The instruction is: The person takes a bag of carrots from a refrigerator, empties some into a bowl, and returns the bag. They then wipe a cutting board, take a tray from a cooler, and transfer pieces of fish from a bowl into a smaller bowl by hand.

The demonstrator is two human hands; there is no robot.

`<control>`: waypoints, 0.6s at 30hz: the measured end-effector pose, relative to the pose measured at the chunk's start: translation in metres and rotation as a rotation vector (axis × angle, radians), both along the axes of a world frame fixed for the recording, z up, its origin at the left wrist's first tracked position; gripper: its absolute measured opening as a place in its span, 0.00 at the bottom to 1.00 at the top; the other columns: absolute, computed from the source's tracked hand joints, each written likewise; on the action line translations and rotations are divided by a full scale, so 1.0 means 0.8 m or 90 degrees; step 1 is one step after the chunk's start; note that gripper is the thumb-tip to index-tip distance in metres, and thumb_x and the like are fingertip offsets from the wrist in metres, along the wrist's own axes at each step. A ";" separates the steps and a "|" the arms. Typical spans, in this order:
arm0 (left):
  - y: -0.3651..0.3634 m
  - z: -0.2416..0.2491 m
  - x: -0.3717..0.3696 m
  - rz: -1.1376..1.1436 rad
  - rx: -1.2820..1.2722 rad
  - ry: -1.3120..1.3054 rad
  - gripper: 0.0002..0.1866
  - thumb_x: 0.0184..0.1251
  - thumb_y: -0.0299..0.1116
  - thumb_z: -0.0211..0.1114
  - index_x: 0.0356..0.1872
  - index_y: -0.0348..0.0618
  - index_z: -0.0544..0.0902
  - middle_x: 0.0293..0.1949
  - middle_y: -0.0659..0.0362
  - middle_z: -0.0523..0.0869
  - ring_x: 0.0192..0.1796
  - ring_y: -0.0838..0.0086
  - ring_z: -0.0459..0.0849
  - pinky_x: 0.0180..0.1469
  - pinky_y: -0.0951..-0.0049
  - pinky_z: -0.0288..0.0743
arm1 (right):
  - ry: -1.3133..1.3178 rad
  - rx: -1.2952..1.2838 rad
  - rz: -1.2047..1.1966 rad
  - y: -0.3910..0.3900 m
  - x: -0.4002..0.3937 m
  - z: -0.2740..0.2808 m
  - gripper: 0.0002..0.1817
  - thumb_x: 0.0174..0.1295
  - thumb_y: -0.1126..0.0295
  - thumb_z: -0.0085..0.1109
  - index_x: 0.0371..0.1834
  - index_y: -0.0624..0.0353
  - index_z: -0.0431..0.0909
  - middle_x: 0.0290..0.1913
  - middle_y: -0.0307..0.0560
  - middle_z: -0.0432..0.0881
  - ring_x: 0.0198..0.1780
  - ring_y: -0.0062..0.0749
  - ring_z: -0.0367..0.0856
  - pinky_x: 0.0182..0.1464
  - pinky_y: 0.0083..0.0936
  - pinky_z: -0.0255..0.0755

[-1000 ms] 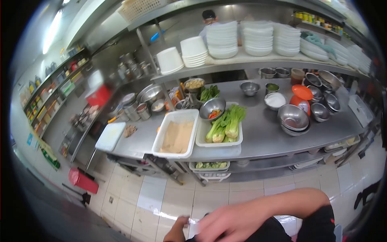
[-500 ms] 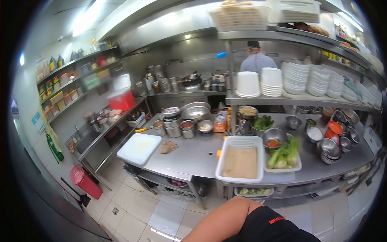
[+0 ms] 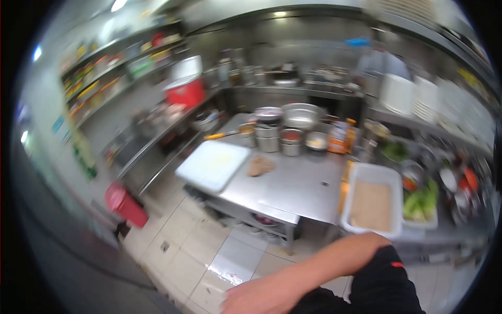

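My right forearm reaches across the bottom of the view from the black sleeve at the right, with the elbow bent. My right hand (image 3: pixel 256 299) is at the bottom edge, blurred, over the tiled floor. Its fingers are cut off by the frame, so what it holds, if anything, is hidden. My left hand is out of view. Beyond the arm are a white cutting board (image 3: pixel 213 165), a brown piece of food (image 3: pixel 261 166) on the steel table (image 3: pixel 293 183), and a white tub (image 3: pixel 346 206) with a flat tan layer inside.
Steel pots (image 3: pixel 267 137) and an orange package (image 3: pixel 337 137) line the table's back. Leafy greens (image 3: pixel 420 203) lie right of the tub. A red bin (image 3: pixel 126 205) stands on the floor at left. Another person (image 3: pixel 384 64) is behind the shelf of white dishes (image 3: pixel 397 94).
The view has turned left and down, so the table and tub appear farther right. My right forearm shows more fully, and its hand has come into view at the bottom.
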State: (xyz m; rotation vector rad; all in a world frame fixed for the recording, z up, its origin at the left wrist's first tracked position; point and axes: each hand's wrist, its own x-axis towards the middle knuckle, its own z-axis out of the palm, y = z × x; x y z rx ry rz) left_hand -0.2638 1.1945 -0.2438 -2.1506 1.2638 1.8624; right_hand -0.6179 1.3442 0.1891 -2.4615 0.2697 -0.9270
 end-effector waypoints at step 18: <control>-0.105 -0.081 0.028 0.128 0.089 -0.004 0.18 0.68 0.45 0.60 0.47 0.42 0.82 0.34 0.56 0.84 0.34 0.67 0.85 0.34 0.61 0.81 | 0.606 0.063 -0.430 -0.555 -0.129 -0.179 0.23 0.60 0.51 0.62 0.48 0.57 0.81 0.46 0.54 0.80 0.49 0.47 0.81 0.51 0.42 0.74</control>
